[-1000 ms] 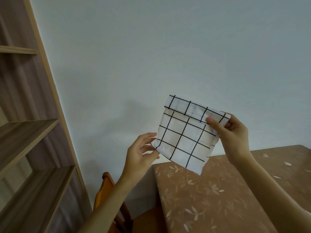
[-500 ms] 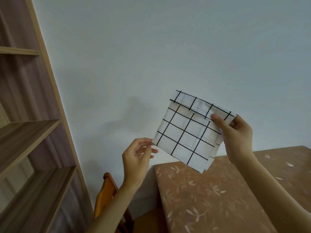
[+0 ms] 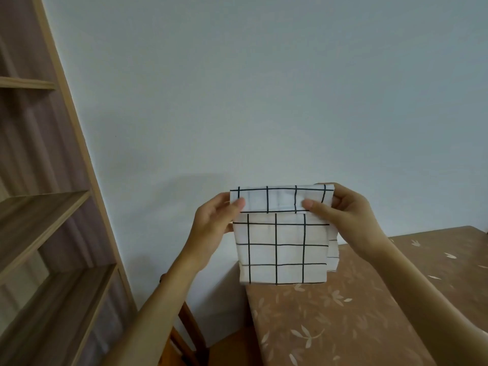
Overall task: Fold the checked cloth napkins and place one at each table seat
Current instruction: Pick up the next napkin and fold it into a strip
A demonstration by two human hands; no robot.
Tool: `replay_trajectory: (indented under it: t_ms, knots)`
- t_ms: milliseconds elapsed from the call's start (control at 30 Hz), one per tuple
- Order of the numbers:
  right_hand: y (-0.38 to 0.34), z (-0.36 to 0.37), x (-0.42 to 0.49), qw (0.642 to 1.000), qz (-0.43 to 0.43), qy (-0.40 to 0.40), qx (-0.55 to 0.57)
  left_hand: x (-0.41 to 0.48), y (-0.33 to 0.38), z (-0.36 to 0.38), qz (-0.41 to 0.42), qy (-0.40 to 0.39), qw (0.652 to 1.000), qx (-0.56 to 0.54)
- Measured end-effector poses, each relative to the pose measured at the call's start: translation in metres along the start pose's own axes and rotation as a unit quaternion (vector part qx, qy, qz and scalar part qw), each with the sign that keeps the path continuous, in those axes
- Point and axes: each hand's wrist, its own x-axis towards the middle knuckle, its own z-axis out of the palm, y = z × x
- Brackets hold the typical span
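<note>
Napkin (image 3: 281, 247) was cocked diagonal off right hand (image 3: 343, 212) a sec ago, now squared up. Left hand (image 3: 214, 225) pinches top-left corner, right pinches top-right. Hangs in air over tabletop (image 3: 343, 326) corner. Top edge level left-right, long side straight down. Guessing fold nearly done, placing next.

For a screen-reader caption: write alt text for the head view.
The left hand and right hand pinch the top corners of a folded checked napkin above a brown leaf-patterned table. A wooden shelf stands at left.
</note>
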Motion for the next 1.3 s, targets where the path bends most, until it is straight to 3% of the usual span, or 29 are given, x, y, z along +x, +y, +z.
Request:
replay_trajectory:
  t_ms: [100,233,367,500,667,867,1067,1200,1300]
  knots:
    - [0.001,-0.002,0.000,1.000,-0.001,-0.007,-0.004,-0.003,0.003,0.004,0.014,0.021,0.999,0.029]
    - [0.003,-0.007,-0.002,0.997,0.036,-0.074,-0.010,-0.002,0.000,0.000,0.043,0.047,0.997,0.045]
    - [0.010,-0.007,-0.001,0.997,0.028,-0.058,-0.040,0.000,0.002,-0.004,0.054,0.046,0.995,0.066]
    - [0.018,-0.005,0.003,0.996,-0.039,0.002,-0.077,-0.002,0.006,-0.007,-0.063,0.004,0.996,0.062]
    - [0.025,-0.001,0.002,0.991,-0.102,-0.026,-0.084,-0.002,0.010,-0.007,-0.165,-0.008,0.985,-0.055]
    - [0.030,-0.002,-0.001,0.991,-0.086,-0.060,-0.084,-0.002,0.007,-0.012,-0.129,0.007,0.991,-0.044]
    - [0.030,-0.005,-0.002,0.992,0.079,-0.075,0.061,-0.001,0.002,-0.013,-0.074,0.034,0.996,-0.038]
    - [0.034,0.002,-0.006,0.996,0.065,-0.053,-0.027,0.001,-0.001,-0.011,-0.033,0.046,0.998,0.029]
    - [0.032,0.007,-0.007,0.998,0.063,-0.029,0.005,0.000,-0.001,-0.011,-0.025,0.040,0.998,0.046]
